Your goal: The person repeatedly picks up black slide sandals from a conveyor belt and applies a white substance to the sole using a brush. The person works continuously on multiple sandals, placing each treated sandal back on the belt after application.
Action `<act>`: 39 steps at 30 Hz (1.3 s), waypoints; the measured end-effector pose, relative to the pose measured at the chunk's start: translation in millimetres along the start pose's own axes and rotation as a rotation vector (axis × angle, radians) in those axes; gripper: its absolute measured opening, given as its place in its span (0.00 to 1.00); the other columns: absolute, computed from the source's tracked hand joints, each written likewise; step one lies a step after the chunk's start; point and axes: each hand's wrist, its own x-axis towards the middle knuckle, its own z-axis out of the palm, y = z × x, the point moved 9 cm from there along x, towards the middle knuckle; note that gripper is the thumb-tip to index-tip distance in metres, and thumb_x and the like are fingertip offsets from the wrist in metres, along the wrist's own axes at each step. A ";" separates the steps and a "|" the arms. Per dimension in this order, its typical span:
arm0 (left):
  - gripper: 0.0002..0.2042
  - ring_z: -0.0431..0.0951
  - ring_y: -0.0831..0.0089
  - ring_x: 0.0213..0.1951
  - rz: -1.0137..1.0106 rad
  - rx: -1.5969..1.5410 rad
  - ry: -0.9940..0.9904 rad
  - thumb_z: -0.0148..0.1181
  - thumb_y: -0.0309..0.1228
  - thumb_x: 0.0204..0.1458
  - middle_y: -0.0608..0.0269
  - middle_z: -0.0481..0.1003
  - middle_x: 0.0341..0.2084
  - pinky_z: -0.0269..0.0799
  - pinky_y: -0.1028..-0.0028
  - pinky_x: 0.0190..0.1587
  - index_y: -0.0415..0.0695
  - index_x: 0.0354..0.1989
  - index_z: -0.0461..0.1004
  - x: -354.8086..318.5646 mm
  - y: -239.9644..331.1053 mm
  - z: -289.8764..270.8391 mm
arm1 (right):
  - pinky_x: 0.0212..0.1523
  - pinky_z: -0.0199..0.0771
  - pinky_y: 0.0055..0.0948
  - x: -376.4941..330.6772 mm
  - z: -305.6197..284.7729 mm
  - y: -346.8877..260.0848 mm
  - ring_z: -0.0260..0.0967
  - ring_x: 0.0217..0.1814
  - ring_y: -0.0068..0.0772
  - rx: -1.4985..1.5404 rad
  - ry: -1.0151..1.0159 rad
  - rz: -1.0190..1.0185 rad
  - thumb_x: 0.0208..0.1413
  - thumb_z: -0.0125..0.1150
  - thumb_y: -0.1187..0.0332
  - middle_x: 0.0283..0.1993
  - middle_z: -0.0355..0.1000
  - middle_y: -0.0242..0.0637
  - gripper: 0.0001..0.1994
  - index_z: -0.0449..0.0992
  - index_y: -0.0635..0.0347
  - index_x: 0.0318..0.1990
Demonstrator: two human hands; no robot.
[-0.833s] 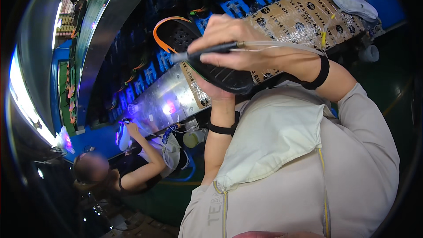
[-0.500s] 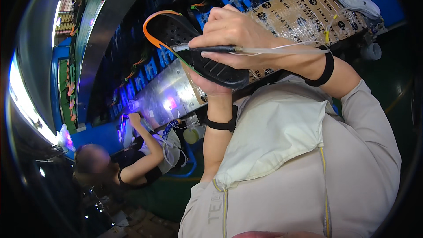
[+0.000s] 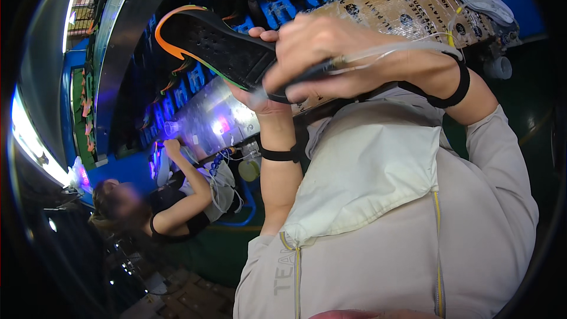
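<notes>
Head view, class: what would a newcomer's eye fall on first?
The black, orange-rimmed shoe sole, upper centre, rests in the left hand. Over its near end, the blurred right hand grips a slim black tool. Further left, a pink glow lights the silvery metal bench.

Matt black sole, glossy metal plate.
The sole looks rubbery and dimpled with small holes, its orange rim smoother; brown paper sits under shiny, creased plastic film; the tube is translucent plastic, the blue fittings plastic-looking, the pale flap matt, softly wrinkled cloth.
</notes>
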 end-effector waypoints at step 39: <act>0.21 0.86 0.63 0.53 -0.488 0.500 -0.323 0.45 0.37 0.75 0.49 0.83 0.54 0.83 0.64 0.58 0.35 0.63 0.76 43.3 19.1 77.4 | 0.47 0.67 0.39 -11.6 3.5 -16.9 0.74 0.44 0.40 -0.270 -0.422 0.053 0.57 0.73 0.66 0.36 0.76 0.33 0.15 0.86 0.54 0.51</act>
